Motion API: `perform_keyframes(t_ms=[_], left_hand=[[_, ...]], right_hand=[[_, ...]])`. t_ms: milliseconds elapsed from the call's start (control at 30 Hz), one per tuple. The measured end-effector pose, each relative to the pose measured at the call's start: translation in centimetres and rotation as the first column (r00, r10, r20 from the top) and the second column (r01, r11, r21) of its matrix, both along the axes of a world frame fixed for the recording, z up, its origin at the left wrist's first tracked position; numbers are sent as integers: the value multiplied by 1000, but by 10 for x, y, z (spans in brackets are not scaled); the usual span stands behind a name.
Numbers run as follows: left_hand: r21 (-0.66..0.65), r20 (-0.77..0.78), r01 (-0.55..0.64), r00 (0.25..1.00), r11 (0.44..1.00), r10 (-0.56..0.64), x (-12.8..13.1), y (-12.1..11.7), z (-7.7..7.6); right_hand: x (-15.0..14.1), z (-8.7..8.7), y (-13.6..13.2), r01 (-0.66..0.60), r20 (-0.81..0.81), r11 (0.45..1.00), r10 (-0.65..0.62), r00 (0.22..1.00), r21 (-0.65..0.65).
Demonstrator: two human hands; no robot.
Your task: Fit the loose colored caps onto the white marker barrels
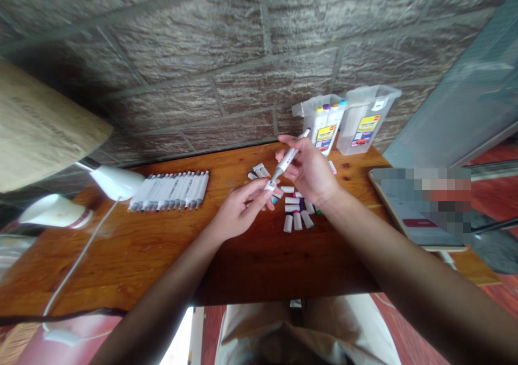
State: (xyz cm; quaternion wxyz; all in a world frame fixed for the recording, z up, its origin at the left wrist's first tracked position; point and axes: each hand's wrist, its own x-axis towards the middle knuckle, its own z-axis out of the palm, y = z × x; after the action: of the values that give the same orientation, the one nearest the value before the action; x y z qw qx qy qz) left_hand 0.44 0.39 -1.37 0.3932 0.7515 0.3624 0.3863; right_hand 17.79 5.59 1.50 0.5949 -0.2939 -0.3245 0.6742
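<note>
My right hand [309, 168] is closed around a white marker [288, 159], its grey nib end pointing down and left. Between the fingers of my left hand [242, 205] sits a white marker cap [270, 185], right at the marker's lower end. Whether the nib is inside the cap I cannot tell. Below and beside my hands, several loose white caps [298, 220] lie on the wooden table [162, 257]. A row of uncapped markers [170, 191] lies side by side to the left.
Against the stone wall stand a clear plastic box [324, 119] with several markers and another clear box [364, 122]. A tablet [421, 208] lies at the right. On the left are a lamp [115, 181], its cable [81, 257] and a white cup [54, 212].
</note>
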Motion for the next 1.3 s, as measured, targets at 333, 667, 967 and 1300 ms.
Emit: perform_keyframes(t_ms=[333,667,967,1300], left_hand=[[-11,18,25,1000,1000,-25,-1,-1,-4],[-2,18,36,999,999,-36,-2,-1,-4],[100,97,-170,982,980,160,4,-1,-2],[126,109,-195,977,973,182,2,2,-7]], right_hand=[[0,1,-1,-22,11,1000,22,1000,-14],[-1,1,-2,-36,7,999,36,999,-7],[-1,-1,-3,-32,32,994,28,999,101],[-3,0,-5,-36,49,987,28,998,160]])
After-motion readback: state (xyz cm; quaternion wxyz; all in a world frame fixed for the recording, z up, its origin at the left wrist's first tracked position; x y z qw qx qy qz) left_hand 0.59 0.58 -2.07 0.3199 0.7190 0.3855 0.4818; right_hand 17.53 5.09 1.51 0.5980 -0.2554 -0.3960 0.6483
